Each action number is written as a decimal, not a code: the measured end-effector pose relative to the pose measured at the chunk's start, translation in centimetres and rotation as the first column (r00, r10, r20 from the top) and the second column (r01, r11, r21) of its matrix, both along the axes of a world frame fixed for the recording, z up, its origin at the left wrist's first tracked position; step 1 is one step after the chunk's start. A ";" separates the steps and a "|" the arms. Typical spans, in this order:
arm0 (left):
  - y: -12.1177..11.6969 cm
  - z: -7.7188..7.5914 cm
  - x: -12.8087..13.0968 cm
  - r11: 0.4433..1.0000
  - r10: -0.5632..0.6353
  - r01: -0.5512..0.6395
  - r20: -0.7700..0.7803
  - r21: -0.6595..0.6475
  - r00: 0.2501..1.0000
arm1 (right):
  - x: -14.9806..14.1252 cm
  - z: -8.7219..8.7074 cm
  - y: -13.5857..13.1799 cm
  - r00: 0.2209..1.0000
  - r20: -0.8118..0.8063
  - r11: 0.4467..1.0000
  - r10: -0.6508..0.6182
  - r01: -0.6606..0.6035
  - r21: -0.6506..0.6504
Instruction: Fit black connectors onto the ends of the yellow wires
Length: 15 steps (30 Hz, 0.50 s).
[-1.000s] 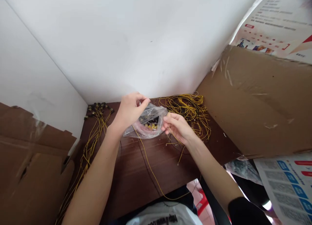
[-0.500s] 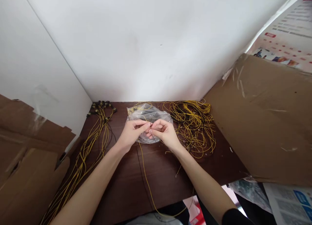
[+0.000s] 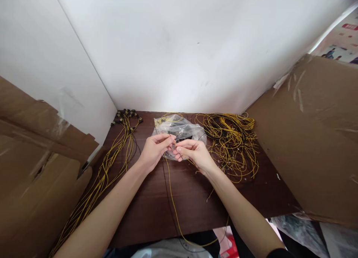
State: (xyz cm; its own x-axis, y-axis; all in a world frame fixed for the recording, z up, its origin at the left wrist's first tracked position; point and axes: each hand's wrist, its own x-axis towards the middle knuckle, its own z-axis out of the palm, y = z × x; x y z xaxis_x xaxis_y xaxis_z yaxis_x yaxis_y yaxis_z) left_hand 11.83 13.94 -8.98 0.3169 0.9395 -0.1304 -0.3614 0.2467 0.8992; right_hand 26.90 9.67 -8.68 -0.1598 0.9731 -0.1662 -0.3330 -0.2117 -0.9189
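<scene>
Yellow wire (image 3: 175,142); btwn LH (image 3: 154,150) & RH (image 3: 197,154)

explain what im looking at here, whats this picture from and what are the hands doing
No machine here: these are a person's bare hands, seen by a camera worn on the head, looking forward and down. The left hand and right hand pinch thin wire between their fingertips, in front of a clear plastic bag. On the dark brown table, yellow and black wires with small dark ends lie to the left, and a tangled heap of wires to the right.
</scene>
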 end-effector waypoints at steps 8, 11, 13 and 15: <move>0.0 -0.1 -0.2 0.964 0.221 -0.193 -0.148 0.184 0.964 | 0.2 -0.9 0.5 0.997 0.081 1.000 -0.019 0.019 0.001; -0.5 0.1 0.1 0.945 0.221 -0.152 -0.223 0.290 0.949 | 0.1 -0.8 0.4 0.999 0.049 1.000 -0.010 0.010 -0.001; -0.9 0.3 0.4 0.931 0.189 -0.095 -0.242 0.354 0.952 | 0.1 -0.8 0.4 1.000 0.023 1.000 -0.017 0.017 -0.002; -1.2 0.5 0.6 0.929 0.139 -0.043 -0.237 0.368 0.962 | 0.0 -0.7 0.4 0.999 0.014 0.999 -0.034 0.034 -0.001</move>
